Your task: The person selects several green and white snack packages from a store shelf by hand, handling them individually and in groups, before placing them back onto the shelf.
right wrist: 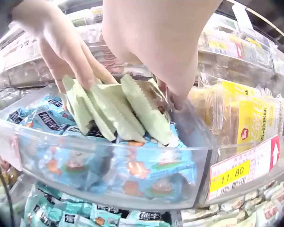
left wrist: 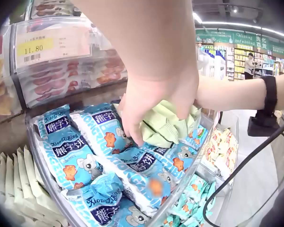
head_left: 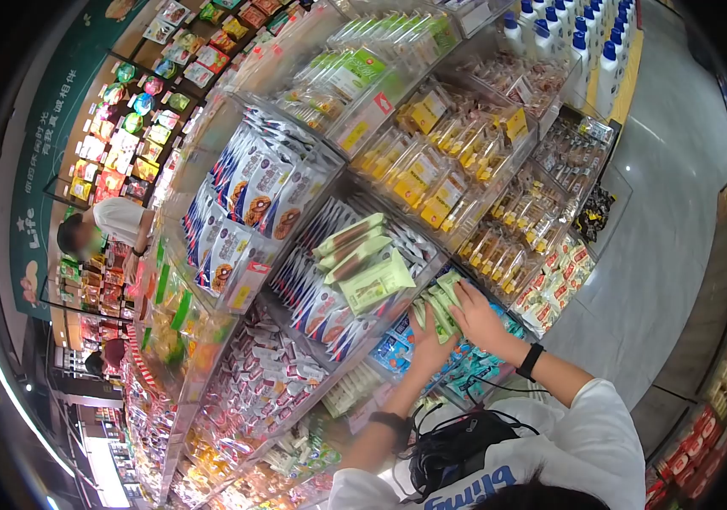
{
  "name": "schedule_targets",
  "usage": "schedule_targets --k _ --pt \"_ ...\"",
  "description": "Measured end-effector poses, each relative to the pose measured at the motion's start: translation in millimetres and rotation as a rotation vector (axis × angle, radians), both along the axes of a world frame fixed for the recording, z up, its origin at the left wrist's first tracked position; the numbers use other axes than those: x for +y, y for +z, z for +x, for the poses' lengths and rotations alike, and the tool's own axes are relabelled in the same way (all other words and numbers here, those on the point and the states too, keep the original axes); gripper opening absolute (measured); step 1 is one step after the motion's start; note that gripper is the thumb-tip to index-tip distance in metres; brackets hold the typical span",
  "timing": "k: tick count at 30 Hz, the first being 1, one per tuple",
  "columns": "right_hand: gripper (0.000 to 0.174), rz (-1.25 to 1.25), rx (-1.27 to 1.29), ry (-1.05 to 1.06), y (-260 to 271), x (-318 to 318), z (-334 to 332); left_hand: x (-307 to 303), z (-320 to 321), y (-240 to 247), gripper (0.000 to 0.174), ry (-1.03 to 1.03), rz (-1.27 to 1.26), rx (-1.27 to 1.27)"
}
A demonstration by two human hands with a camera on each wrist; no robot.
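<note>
A row of pale green snack packets is gripped between both hands, just above a clear bin of blue biscuit bags. My left hand holds one end, its fingers bent over the packets in the left wrist view. At the other end, my right hand curls round the outermost packet, which shows a brown print in the right wrist view. The packets stand side by side, their crimped edges close over the blue bags. More green packets lie loosely on white-and-blue bags in the neighbouring bin.
Bins of yellow-labelled packs and doughnut-print bags rise behind. Clear bin walls and a price tag edge the front. Teal bags sit below. Another person stands at the left; grey floor runs right.
</note>
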State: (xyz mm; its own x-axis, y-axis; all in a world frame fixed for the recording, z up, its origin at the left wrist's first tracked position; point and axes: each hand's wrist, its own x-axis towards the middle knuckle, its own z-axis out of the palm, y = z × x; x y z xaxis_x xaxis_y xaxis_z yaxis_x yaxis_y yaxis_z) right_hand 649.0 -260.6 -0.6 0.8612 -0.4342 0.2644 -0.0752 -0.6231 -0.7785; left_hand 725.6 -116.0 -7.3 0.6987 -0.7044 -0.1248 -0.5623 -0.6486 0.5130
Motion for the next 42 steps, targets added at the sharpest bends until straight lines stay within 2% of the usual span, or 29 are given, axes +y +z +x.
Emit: schedule_targets --k 1,4,6,9,12,14,18,20,22,25,30,31,34,37,40,42 --pt "0.05 -0.03 0.009 0.027 -3.3 1.3 -1.8 1.9 2.4 -2.9 0.102 0.009 -0.017 0.023" --pt "0.057 -0.11 0.04 0.076 -21.2 1.5 -5.3 7.4 16.1 -14.6 0.106 -0.106 0.095 -0.127" --pt "0.06 -0.156 0.059 0.072 -29.1 -2.4 -2.6 7.5 19.9 -8.7 0.108 -0.126 0.118 -0.098" --pt "0.058 -0.184 0.085 0.078 -28.7 -1.9 -2.1 4.4 14.7 3.4 0.111 -0.105 0.147 -0.089" --pt "0.058 -0.267 0.124 0.035 -8.7 5.1 -9.6 -5.0 2.7 33.5 0.11 0.027 0.165 0.086" --pt "0.058 -0.278 0.126 0.059 -8.0 9.5 -16.3 -4.3 -0.7 38.7 0.108 0.078 0.114 0.187" --pt "0.058 -0.332 0.106 0.056 -19.6 12.0 -16.6 17.6 1.8 9.5 0.102 0.021 -0.008 0.308" --pt "0.057 -0.296 0.116 0.054 -22.0 12.0 -14.2 21.9 -0.2 4.2 0.1 -0.042 0.04 0.268" --pt "0.056 -0.275 0.119 0.05 -23.7 14.4 -12.9 15.7 -9.0 3.6 0.099 -0.123 0.146 0.084" --pt "0.056 -0.28 0.125 0.039 -26.1 14.4 -12.9 9.1 -14.2 -0.4 0.096 -0.084 0.164 -0.011" --pt "0.056 -0.297 0.145 0.043 -21.7 16.0 -13.7 24.5 -7.2 24.0 0.078 -0.067 0.152 0.134" --pt "0.056 -0.307 0.155 0.045 -19.5 16.7 -14.9 32.3 -7.5 31.7 0.074 -0.062 0.161 0.15" --pt "0.056 -0.386 0.221 0.056 -2.1 18.4 -23.8 72.9 -2.7 35.9 0.062 -0.235 0.257 0.177" --pt "0.057 -0.519 0.176 0.111 14.5 23.7 -39.9 122.6 -19.4 55.6 0.054 -0.151 0.228 0.204" --pt "0.058 -0.494 0.168 0.171 29.9 40.8 -53.4 175.0 -28.6 71.7 0.053 -0.071 0.075 0.355" --pt "0.057 -0.432 0.148 0.21 34.6 56.0 -61.6 211.2 -34.5 69.9 0.053 0.168 0.197 0.391"
